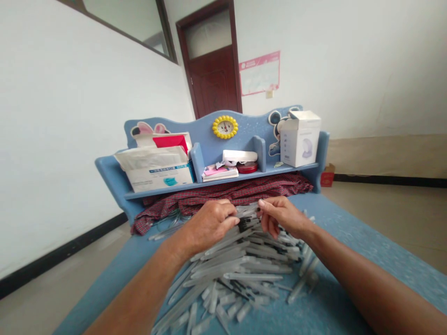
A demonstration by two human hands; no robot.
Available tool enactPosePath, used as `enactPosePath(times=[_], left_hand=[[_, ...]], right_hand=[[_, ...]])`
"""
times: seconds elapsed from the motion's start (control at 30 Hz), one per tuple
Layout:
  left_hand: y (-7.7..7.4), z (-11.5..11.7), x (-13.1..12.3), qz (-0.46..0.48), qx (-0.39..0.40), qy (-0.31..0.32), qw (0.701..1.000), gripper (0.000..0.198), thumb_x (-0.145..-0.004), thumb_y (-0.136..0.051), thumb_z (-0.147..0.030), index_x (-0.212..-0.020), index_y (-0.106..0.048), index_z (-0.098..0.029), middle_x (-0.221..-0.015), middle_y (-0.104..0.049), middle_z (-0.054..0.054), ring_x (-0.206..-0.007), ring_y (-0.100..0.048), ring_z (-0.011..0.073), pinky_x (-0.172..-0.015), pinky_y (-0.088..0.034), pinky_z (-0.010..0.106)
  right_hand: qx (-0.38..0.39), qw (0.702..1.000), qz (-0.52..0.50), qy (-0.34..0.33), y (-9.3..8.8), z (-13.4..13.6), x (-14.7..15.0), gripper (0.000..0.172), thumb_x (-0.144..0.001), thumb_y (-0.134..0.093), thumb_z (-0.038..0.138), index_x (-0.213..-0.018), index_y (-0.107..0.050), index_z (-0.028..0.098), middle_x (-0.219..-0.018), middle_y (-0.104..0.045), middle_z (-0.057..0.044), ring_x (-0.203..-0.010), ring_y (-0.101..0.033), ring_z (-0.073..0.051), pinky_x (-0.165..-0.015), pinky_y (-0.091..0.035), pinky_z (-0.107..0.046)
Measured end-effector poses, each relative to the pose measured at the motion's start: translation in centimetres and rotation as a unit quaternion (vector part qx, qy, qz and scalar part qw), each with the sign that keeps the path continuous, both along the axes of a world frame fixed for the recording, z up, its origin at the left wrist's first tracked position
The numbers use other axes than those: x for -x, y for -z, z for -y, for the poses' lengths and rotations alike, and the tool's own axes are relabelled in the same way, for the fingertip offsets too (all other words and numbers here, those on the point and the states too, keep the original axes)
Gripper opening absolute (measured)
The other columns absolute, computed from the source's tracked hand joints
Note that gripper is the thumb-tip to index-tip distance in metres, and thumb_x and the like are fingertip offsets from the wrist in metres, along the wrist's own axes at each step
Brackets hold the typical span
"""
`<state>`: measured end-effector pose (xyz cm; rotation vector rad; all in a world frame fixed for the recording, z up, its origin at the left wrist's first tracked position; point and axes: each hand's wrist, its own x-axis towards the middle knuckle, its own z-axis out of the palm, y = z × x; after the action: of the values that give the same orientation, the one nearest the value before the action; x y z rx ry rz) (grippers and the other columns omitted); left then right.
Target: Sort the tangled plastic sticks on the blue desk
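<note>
A loose pile of frosted clear pen barrels (226, 267), mixed with short caps and several black pen parts, covers the middle of the blue table. Above its far side my left hand (216, 221) is closed, thumb and fingers pinched around a clear pen barrel (247, 209). Opposite it, my right hand (281, 216) pinches the other end of that barrel with thumb and forefinger. Something small and black shows at the right fingertips. Its remaining fingers curl down close over the pile.
Behind the pile, a blue shelf (223, 176) carries a mask box (160, 177), a white box (299, 139), some papers (220, 173) and a red round tin (247, 167). A checked cloth (209, 195) lies bunched beneath it. A yellow clock (225, 127) sits on the backboard.
</note>
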<state>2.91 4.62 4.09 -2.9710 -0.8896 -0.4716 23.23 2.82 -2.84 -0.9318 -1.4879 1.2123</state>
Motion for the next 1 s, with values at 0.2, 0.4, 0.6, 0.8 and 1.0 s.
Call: enactPosePath(times=[0.2, 0.4, 0.6, 0.8, 1.0], left_hand=[[-0.07, -0.04, -0.02, -0.029, -0.003, 0.013, 0.999, 0.019, -0.082, -0.047, -0.020, -0.070, -0.061, -0.014, -0.070, -0.056, 0.002, -0.067, -0.052, 0.0125, -0.062, -0.036, 0.022], [-0.06, -0.09, -0.01, -0.026, 0.006, -0.007, 1.000, 0.019, -0.082, -0.047, -0.020, -0.074, -0.063, -0.012, -0.072, -0.058, 0.004, -0.068, -0.053, 0.0123, -0.062, -0.037, 0.021], [0.06, -0.15, -0.09, -0.031, 0.008, -0.005, 0.999, 0.020, -0.082, -0.047, -0.021, -0.073, -0.062, -0.012, -0.072, -0.058, 0.004, -0.069, -0.053, 0.0126, -0.063, -0.037, 0.021], [0.20, -0.12, -0.32, -0.031, 0.019, -0.009, 0.999, 0.020, -0.082, -0.046, -0.021, -0.074, -0.062, -0.013, -0.072, -0.059, 0.003, -0.069, -0.054, 0.0126, -0.063, -0.037, 0.021], [0.30, -0.21, -0.30, -0.039, 0.025, -0.006, 0.999, 0.022, -0.083, -0.044, -0.022, -0.073, -0.062, -0.013, -0.071, -0.059, 0.003, -0.068, -0.054, 0.0127, -0.062, -0.037, 0.022]], right_hand=[[-0.014, 1.000, -0.005, -0.018, -0.15, 0.05, -0.09, 0.034, -0.073, -0.059, 0.047, -0.068, -0.051, 0.014, -0.048, -0.060, 0.003, -0.029, -0.050, -0.007, -0.028, -0.028, -0.013], [-0.006, 1.000, 0.002, 0.002, 0.09, -0.10, -0.05, 0.037, -0.077, -0.051, 0.053, -0.075, -0.051, 0.015, -0.048, -0.060, 0.002, -0.028, -0.049, -0.008, -0.027, -0.028, -0.014], [-0.010, 1.000, -0.008, -0.013, 0.03, -0.08, -0.05, 0.032, -0.072, -0.061, 0.045, -0.078, -0.050, 0.016, -0.049, -0.061, 0.004, -0.029, -0.049, -0.007, -0.027, -0.028, -0.014], [0.022, 1.000, 0.012, -0.010, 0.05, -0.09, -0.06, 0.039, -0.079, -0.048, 0.054, -0.072, -0.048, 0.016, -0.044, -0.058, 0.003, -0.025, -0.047, -0.008, -0.025, -0.024, -0.014], [0.028, 0.999, 0.006, -0.030, 0.09, -0.16, -0.13, 0.038, -0.075, -0.054, 0.053, -0.077, -0.049, 0.016, -0.048, -0.061, 0.003, -0.029, -0.051, -0.008, -0.026, -0.028, -0.014]])
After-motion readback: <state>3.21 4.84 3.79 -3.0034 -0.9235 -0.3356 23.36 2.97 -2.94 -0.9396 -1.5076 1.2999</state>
